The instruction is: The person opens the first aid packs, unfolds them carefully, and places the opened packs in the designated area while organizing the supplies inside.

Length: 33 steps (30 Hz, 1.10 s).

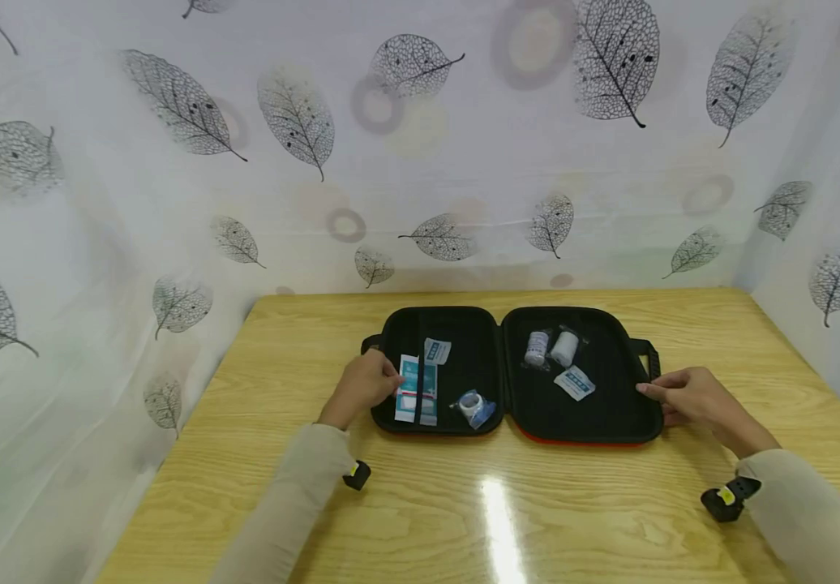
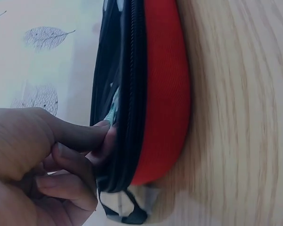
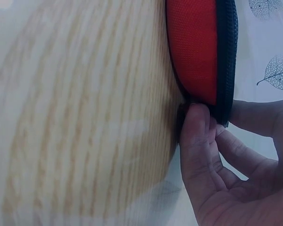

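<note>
A soft case with a black lining (image 1: pixel 617 349) and red outer shell (image 2: pixel 165 84) lies unfolded flat on the table. My left hand (image 1: pixel 365 385) reaches over the left half's outer rim, thumb and finger pinching the edge of a teal-and-white flat packet (image 1: pixel 430 380). A black elastic strap (image 1: pixel 421 381) crosses the packets there. In the left wrist view, a bit of teal (image 2: pixel 112 113) shows at the thumb tip, the rest hidden behind the rim. My right hand (image 1: pixel 705 401) grips the right half's outer corner, thumb on top of the rim and fingers beneath.
The left half also holds a small sachet (image 1: pixel 438 351) and a wrapped roll of tape (image 1: pixel 473 405). In the right half lie two wrapped white rolls (image 1: pixel 564 347) and another sachet (image 1: pixel 575 383). A black handle (image 1: pixel 652 357) sticks out rightward. A leaf-print curtain (image 1: pixel 449 162) hangs behind the table.
</note>
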{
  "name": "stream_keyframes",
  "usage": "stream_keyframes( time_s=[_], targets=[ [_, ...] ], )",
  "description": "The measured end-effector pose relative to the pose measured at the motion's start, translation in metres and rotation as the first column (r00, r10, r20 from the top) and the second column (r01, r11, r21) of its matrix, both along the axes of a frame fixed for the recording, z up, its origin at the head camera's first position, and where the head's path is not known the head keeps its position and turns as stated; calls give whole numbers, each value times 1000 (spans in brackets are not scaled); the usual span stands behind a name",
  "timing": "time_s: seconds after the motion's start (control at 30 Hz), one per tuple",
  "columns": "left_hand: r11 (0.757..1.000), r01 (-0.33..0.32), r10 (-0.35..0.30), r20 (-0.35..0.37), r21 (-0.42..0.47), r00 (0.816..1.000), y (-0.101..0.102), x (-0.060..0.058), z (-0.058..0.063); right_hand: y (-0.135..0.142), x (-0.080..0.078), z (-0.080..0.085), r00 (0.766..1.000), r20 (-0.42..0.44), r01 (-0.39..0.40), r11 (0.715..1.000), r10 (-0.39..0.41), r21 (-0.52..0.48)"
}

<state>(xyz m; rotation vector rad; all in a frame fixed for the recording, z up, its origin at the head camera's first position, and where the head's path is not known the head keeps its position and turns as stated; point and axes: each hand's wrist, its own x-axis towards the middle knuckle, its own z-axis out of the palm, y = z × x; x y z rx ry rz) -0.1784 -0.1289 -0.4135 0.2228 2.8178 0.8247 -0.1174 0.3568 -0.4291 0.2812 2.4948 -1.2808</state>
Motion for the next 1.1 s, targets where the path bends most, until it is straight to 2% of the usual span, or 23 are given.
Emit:
stream_keyframes(
  time_s=[0.13, 0.37, 0.73, 1.0, 1.1],
  targets=[
    [999, 35, -36, -17, -25, 999, 6, 0, -2, -1, 0, 1, 1000, 2, 1, 1000, -1, 3],
    [998, 66, -66, 23, -10, 998, 12, 1, -6, -3, 0, 2, 1000, 11, -7, 1000, 7, 6],
    [992, 121, -120, 30, -22, 992, 16, 4, -7, -3, -1, 2, 1000, 19, 3, 1000, -3, -4],
    [989, 94, -92, 30, -111, 995, 19, 7, 0, -2, 0, 0, 1000, 7, 1, 1000, -1, -19],
    [990, 88, -86, 28, -109, 996, 19, 8, 3, -1, 1, -1, 1000, -4, -12, 999, 12, -32]
  ],
)
